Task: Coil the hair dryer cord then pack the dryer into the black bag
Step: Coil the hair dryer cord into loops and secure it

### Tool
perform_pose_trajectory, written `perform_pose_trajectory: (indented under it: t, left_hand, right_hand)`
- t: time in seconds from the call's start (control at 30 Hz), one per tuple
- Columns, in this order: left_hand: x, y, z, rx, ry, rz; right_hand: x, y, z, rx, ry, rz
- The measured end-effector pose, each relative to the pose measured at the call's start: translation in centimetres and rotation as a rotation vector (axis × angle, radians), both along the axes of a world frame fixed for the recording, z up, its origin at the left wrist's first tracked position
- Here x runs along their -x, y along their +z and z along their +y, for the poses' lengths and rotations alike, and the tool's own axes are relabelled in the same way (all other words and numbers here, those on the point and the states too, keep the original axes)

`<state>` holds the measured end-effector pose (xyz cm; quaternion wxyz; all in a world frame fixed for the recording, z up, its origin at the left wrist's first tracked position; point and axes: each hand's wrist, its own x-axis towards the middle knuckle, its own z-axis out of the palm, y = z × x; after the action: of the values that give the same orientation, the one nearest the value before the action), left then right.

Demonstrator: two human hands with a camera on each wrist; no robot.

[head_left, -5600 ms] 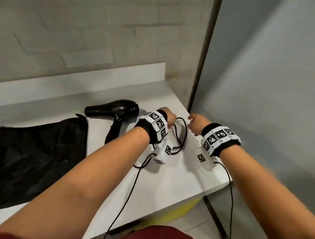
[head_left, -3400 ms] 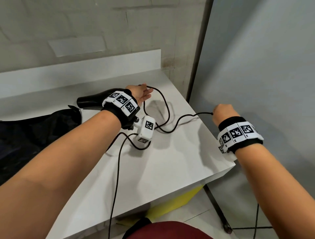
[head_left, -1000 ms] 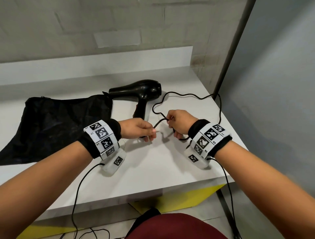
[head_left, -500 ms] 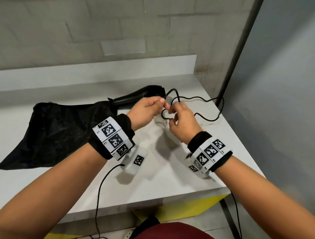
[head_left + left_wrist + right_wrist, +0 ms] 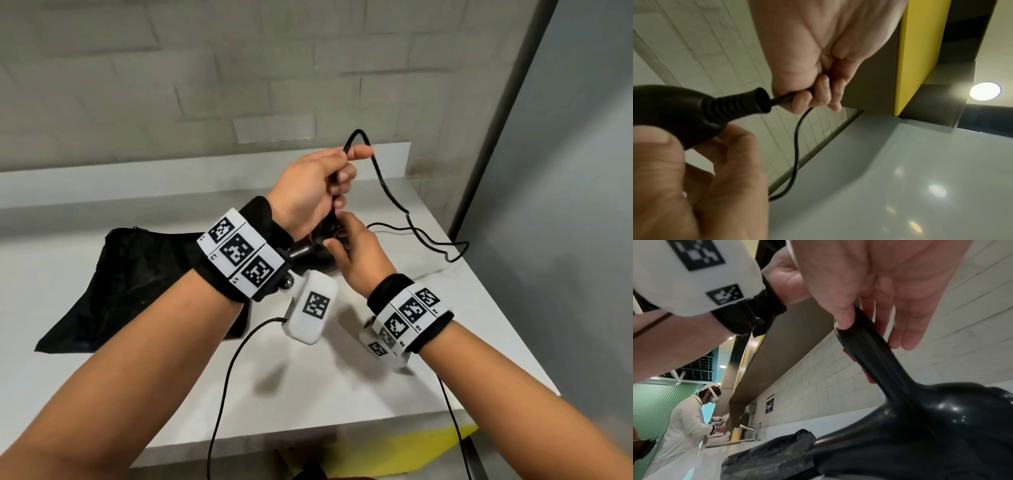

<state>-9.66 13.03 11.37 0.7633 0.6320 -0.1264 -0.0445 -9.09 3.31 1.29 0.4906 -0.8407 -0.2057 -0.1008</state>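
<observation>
From the head camera there are two hands, one hair dryer, one cord and one black bag. The left hand (image 5: pixel 308 186) is raised at about 12 o'clock of the white counter (image 5: pixel 359 383), its fingers curled tight around the cord (image 5: pixel 387 186), which arches over the forefinger and then falls toward 3 o'clock, where it lies in loose bends on the counter near the right edge. Just below, toward 6 o'clock of the left hand, the right hand (image 5: pixel 359 253) holds the handle end of the hair dryer (image 5: pixel 305 255), thumb and fingers closed on it; most of the dryer is hidden behind the left wrist. The black bag (image 5: pixel 130 284) lies flat on the counter at 9 o'clock of the hands, apart from them. Each wrist wears one band with square markers. In the left wrist view the left hand (image 5: pixel 818 56) pinches the cord (image 5: pixel 796 146) right where it leaves the ribbed collar of the dryer handle (image 5: pixel 694 110), and the fingers of the right hand (image 5: pixel 705 178) wrap that handle from 7 o'clock. In the right wrist view the right hand (image 5: pixel 890 280) has thumb on one side and fingers on the other of the handle, the dryer's (image 5: pixel 931 426) round body at 5 o'clock and the bag (image 5: pixel 772 457) at 7 o'clock; one other person (image 5: pixel 688 423) stands far off at 8 o'clock.
</observation>
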Motion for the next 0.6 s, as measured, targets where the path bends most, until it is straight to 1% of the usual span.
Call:
perform_pose_trajectory:
  t: [0.1, 0.17, 0.23, 0.33, 0.37, 0.4, 0.47, 0.53, 0.6]
  left_hand:
    - [-0.6, 0.7, 0.2, 0.117, 0.01, 0.0]
    - [-0.9, 0.8, 0.3, 0.141, 0.044, -0.004]
    - [-1.1, 0.9, 0.4, 0.136, 0.064, -0.014]
    - [-1.4, 1.1, 0.7, 0.104, 0.072, -0.029]
    - [-1.5, 1.2, 0.7, 0.097, 0.073, -0.028]
    - [-1.6, 1.2, 0.7, 0.092, 0.073, -0.023]
    - [-1.8, 1.2, 0.6, 0.089, 0.071, -0.019]
    - [-2.0, 1.2, 0.5, 0.091, 0.08, -0.015]
    - [-2.5, 1.2, 0.6, 0.129, 0.107, 0.0]
  right_hand:
    - [-0.3, 1.0, -0.1, -0.032, -0.011, 0.029]
    - [-0.5, 2.0, -0.3, 0.039, -0.009, 0.006]
    - [-0.5, 3.3, -0.9, 0.104, -0.06, -0.121]
    - [-0.8, 5.2, -2.0, 0.087, -0.221, -0.423]
    - [-1.2, 5.7, -2.3, 0.101, -0.276, -0.475]
    - [-1.8, 6.2, -2.4, 0.142, -0.318, -0.473]
    - [-3.0, 7.2, -2.4, 0.277, -0.332, -0.347]
    - [-3.9, 7.8, -2.1, 0.375, -0.276, -0.181]
    - [-4.1, 7.6, -1.8, 0.377, -0.18, -0.083]
